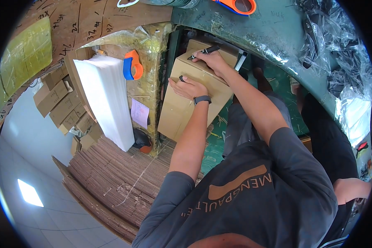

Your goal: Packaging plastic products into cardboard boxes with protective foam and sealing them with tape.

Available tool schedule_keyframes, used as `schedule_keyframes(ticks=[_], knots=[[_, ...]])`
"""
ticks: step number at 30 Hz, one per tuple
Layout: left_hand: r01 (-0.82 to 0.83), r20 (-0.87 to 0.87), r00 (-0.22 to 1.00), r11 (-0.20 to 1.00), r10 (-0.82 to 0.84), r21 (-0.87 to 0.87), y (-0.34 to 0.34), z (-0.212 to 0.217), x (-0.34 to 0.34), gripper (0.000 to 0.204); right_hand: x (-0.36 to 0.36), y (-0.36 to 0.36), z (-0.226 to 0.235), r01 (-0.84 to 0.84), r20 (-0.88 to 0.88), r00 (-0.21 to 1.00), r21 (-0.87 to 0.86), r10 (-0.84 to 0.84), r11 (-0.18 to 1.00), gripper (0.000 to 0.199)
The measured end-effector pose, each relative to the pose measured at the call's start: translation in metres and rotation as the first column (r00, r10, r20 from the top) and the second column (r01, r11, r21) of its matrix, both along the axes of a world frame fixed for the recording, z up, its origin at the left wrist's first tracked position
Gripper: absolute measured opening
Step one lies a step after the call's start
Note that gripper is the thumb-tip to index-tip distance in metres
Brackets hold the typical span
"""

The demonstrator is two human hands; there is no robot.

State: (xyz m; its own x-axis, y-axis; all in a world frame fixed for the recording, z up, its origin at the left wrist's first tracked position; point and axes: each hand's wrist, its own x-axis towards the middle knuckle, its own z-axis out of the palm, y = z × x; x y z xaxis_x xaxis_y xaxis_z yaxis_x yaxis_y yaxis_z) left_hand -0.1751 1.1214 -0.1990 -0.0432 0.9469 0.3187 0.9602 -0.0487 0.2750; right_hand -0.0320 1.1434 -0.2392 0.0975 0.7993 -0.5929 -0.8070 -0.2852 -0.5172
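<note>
In front of me stands a closed brown cardboard box (190, 112). My right hand (214, 61) grips a black marker pen (211, 49), its tip at the box's upper edge on the far left. Resting on the box's top, my left hand (190, 88) pinches a small black marker cap (181, 78) by the thumb, its other fingers stretched over the cardboard. A dark watch band circles my left wrist.
Left of the box, an orange and blue tape dispenser (133, 66) and a pink paper slip (140, 112) lie by white foam sheets (105, 95). Flattened cardboard (111, 182) is stacked below. Another tape dispenser (239, 5) sits on the green table (260, 31). Clear plastic wrap (330, 37) and another person (328, 128) are at right.
</note>
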Motion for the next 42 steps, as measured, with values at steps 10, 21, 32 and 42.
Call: schedule_keyframes(ticks=[10,21,32,42], knots=[[-0.027,-0.044,0.999,1.000,0.026,-0.009,0.001,-0.004,-0.003,0.044,0.004,0.003,0.007,-0.040,0.011,0.999,-0.112,0.041,0.993,0.025],[-0.040,-0.060,0.997,0.999,0.039,-0.014,0.002,-0.006,-0.003,0.046,0.001,0.004,0.006,0.002,0.028,1.000,-0.140,0.001,0.990,0.020],[-0.017,-0.044,0.999,1.000,0.016,-0.015,0.002,-0.004,0.002,0.044,-0.001,-0.001,-0.008,-0.031,-0.003,1.000,-0.233,0.031,0.972,0.019],[-0.033,-0.076,0.997,0.999,0.032,-0.015,0.003,-0.003,-0.001,0.043,-0.007,0.000,-0.013,0.049,-0.001,0.999,-0.181,-0.050,0.982,0.020]])
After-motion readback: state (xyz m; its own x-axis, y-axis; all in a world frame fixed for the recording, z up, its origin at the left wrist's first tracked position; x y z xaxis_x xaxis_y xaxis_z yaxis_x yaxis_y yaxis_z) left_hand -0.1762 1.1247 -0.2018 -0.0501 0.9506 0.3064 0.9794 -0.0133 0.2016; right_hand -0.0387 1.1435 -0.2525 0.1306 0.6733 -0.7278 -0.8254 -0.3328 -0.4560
